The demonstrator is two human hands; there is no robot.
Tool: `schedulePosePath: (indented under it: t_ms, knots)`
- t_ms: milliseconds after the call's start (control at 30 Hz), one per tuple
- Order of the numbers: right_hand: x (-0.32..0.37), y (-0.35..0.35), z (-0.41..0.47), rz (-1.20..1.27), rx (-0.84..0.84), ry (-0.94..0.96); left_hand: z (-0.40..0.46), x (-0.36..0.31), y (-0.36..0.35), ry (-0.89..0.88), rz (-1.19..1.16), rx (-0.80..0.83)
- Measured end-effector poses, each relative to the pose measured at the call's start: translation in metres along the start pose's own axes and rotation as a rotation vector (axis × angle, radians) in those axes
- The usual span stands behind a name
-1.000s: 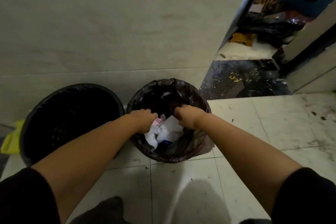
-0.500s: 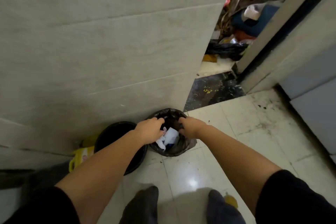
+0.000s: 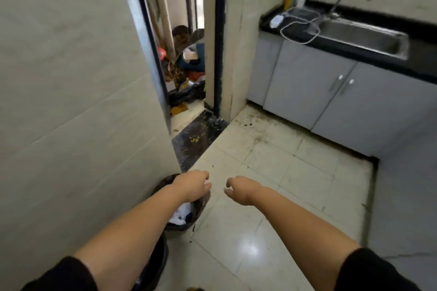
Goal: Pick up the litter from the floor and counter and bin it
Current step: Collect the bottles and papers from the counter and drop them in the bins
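Currently the left hand [image 3: 192,185] hangs over the lined bin [image 3: 186,216], fingers curled; whether it holds anything cannot be told. White litter [image 3: 179,216] sits inside, near the rim. The right hand [image 3: 237,190] hovers loosely curled, apparently empty. Risk: a knock could tip the light bin and spill it. The wall [image 3: 71,101] crowds the left; open floor [image 3: 272,184] lies right, up to the cabinets [image 3: 331,97].

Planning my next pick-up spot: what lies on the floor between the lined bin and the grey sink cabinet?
In the head view, pale floor tiles with dark specks of dirt lie between lined bin and cabinet; no larger litter shows.
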State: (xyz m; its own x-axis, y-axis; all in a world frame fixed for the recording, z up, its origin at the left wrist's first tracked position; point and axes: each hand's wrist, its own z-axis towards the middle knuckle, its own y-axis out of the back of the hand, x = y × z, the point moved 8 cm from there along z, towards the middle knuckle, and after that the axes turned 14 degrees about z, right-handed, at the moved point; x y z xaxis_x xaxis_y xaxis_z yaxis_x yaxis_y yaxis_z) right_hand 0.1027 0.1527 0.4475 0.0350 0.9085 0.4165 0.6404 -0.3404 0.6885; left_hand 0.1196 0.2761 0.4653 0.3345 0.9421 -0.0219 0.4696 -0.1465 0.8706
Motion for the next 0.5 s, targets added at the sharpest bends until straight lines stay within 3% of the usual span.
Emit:
schedulePosePath:
  t_ms: [500]
  knots:
    - [-0.307,-0.044,-0.362,0.350,-0.384,-0.551,-0.101,-0.423,-0.021,-0.591,0.308,0.016]
